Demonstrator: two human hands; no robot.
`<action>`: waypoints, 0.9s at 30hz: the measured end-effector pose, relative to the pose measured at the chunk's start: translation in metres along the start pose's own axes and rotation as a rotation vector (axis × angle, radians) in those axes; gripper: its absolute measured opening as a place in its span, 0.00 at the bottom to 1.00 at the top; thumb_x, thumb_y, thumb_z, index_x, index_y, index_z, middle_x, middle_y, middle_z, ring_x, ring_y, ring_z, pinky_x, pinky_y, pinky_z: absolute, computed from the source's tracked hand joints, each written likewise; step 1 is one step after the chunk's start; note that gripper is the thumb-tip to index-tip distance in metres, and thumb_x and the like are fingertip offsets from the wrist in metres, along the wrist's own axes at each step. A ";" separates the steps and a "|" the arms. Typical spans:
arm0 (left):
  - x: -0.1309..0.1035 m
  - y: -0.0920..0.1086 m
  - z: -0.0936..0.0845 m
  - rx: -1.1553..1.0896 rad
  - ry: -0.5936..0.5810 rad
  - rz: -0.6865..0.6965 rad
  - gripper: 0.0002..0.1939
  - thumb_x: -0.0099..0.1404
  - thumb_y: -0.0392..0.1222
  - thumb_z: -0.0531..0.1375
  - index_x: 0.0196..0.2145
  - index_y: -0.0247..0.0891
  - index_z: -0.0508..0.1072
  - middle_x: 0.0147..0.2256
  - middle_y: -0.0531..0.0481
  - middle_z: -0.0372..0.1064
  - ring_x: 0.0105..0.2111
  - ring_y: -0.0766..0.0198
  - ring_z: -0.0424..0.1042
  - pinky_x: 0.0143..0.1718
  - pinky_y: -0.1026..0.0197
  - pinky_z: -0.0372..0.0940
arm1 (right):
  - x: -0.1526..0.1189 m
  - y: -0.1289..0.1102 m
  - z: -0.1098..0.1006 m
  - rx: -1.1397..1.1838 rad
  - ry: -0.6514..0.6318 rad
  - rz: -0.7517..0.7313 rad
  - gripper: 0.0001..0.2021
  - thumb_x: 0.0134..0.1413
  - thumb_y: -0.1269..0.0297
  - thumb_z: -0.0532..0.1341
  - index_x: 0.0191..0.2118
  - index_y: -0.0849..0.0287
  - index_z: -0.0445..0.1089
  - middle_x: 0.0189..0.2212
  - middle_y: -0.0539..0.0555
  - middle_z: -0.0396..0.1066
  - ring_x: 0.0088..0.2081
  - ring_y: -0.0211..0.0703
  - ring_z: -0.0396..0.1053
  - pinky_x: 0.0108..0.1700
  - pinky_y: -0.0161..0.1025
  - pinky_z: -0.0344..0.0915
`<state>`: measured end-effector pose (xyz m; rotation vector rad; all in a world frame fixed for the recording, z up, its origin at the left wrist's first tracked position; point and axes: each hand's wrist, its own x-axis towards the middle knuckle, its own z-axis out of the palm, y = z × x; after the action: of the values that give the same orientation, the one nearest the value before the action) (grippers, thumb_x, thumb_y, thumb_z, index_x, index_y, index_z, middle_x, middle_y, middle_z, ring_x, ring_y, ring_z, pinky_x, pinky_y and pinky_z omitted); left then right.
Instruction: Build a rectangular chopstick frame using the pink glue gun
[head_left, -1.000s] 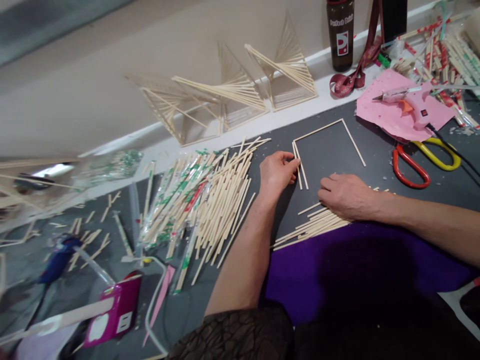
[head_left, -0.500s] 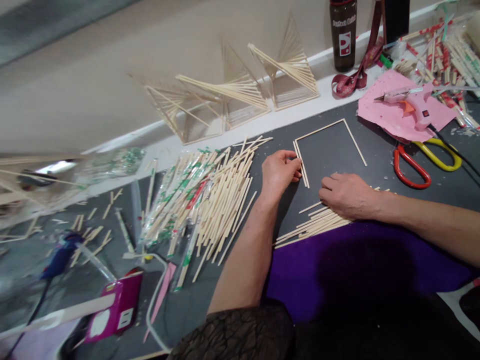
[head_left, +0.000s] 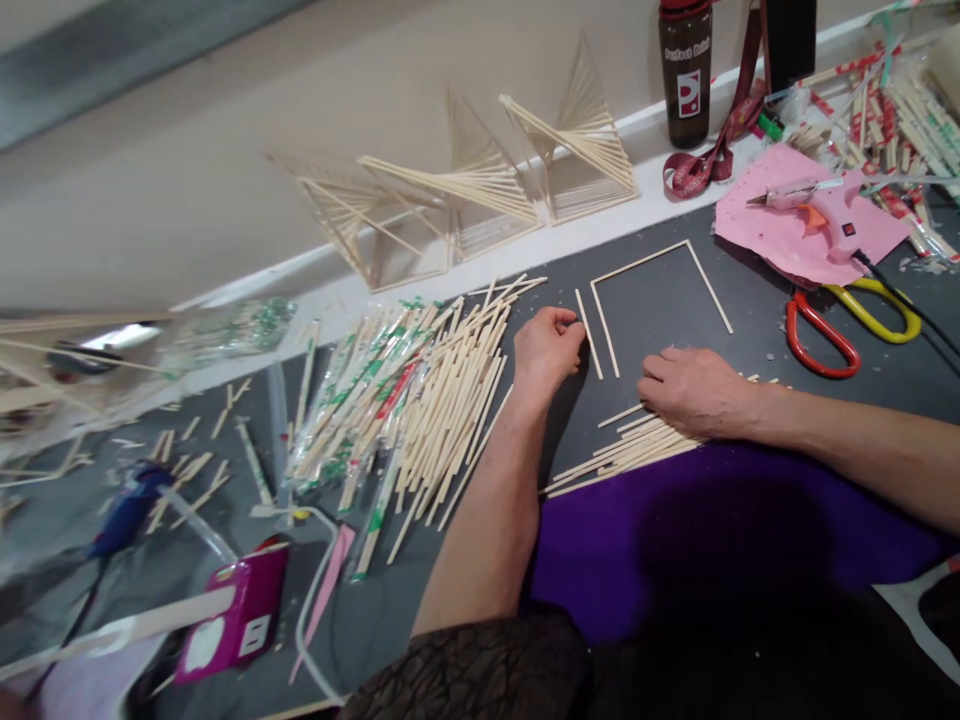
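My left hand (head_left: 551,348) has its fingers curled, the tips at the left side of a loose wooden chopstick (head_left: 589,334). That chopstick lies a small gap away from an open-sided square of chopsticks (head_left: 640,260), which has a left, a top and a right side. Over a pile of bare chopsticks (head_left: 626,447) near the table's front edge rests my right hand (head_left: 690,392), its fingers bent and close together. The palm hides whatever may be under those fingers.
Left of my forearm lies a heap of chopsticks (head_left: 450,430), some wrapped. A pink glue gun (head_left: 838,220) rests on pink paper beside scissors (head_left: 823,335). Twisted chopstick frames (head_left: 465,190) stand along the wall near a bottle (head_left: 686,80). A blue glue gun (head_left: 127,510) is at left.
My left hand has shifted left, and the loose chopstick beside the square's left side has moved left with it, opening a gap. My right hand stays in place.
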<state>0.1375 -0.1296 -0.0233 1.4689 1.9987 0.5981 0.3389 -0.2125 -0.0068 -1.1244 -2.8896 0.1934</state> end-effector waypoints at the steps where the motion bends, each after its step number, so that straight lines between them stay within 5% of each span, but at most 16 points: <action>1: -0.001 0.000 0.000 0.034 0.014 0.020 0.11 0.58 0.43 0.62 0.39 0.38 0.76 0.26 0.52 0.71 0.19 0.66 0.67 0.23 0.64 0.63 | 0.000 0.000 -0.001 -0.004 -0.001 -0.004 0.12 0.67 0.70 0.51 0.43 0.60 0.72 0.39 0.59 0.73 0.38 0.45 0.65 0.34 0.40 0.51; 4: -0.003 0.001 0.000 0.160 0.039 0.123 0.11 0.57 0.47 0.65 0.34 0.38 0.76 0.27 0.49 0.72 0.25 0.62 0.71 0.27 0.63 0.65 | -0.001 0.003 -0.003 -0.013 -0.017 -0.010 0.11 0.67 0.69 0.52 0.44 0.60 0.73 0.40 0.59 0.73 0.38 0.45 0.65 0.34 0.40 0.52; 10: -0.006 0.006 -0.010 0.346 0.048 0.167 0.03 0.54 0.37 0.62 0.23 0.39 0.74 0.24 0.46 0.71 0.32 0.55 0.73 0.35 0.58 0.66 | -0.001 0.007 -0.007 -0.034 -0.059 -0.017 0.10 0.64 0.71 0.54 0.42 0.60 0.74 0.39 0.59 0.73 0.38 0.46 0.67 0.34 0.41 0.53; 14: -0.016 -0.002 -0.016 0.217 0.120 0.188 0.02 0.51 0.35 0.62 0.22 0.39 0.73 0.21 0.49 0.69 0.29 0.58 0.72 0.31 0.61 0.65 | -0.002 0.011 -0.014 0.036 -0.052 0.006 0.10 0.62 0.72 0.55 0.39 0.61 0.74 0.37 0.59 0.74 0.37 0.45 0.68 0.35 0.41 0.54; 17: -0.029 -0.008 -0.020 -0.172 0.110 0.184 0.01 0.53 0.37 0.62 0.25 0.40 0.72 0.20 0.52 0.68 0.21 0.65 0.67 0.22 0.65 0.61 | -0.002 0.019 -0.025 0.308 0.073 0.100 0.07 0.61 0.69 0.57 0.36 0.60 0.73 0.36 0.55 0.74 0.35 0.41 0.67 0.35 0.38 0.56; 21: -0.051 -0.003 -0.028 -0.650 0.043 0.202 0.06 0.54 0.41 0.62 0.31 0.40 0.71 0.25 0.52 0.74 0.16 0.71 0.61 0.16 0.68 0.56 | 0.001 0.031 -0.036 0.944 0.324 0.267 0.05 0.58 0.66 0.60 0.36 0.60 0.72 0.30 0.50 0.73 0.30 0.36 0.66 0.33 0.35 0.59; 27: -0.081 0.011 -0.032 -0.680 -0.048 0.252 0.10 0.53 0.42 0.64 0.34 0.38 0.76 0.24 0.54 0.73 0.14 0.73 0.59 0.15 0.68 0.56 | 0.005 0.046 -0.033 1.537 0.415 0.511 0.10 0.51 0.67 0.66 0.41 0.59 0.74 0.30 0.49 0.74 0.27 0.33 0.67 0.29 0.32 0.63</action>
<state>0.1416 -0.2047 0.0227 1.2786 1.3664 1.1937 0.3685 -0.1717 0.0195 -1.1383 -1.2450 1.5401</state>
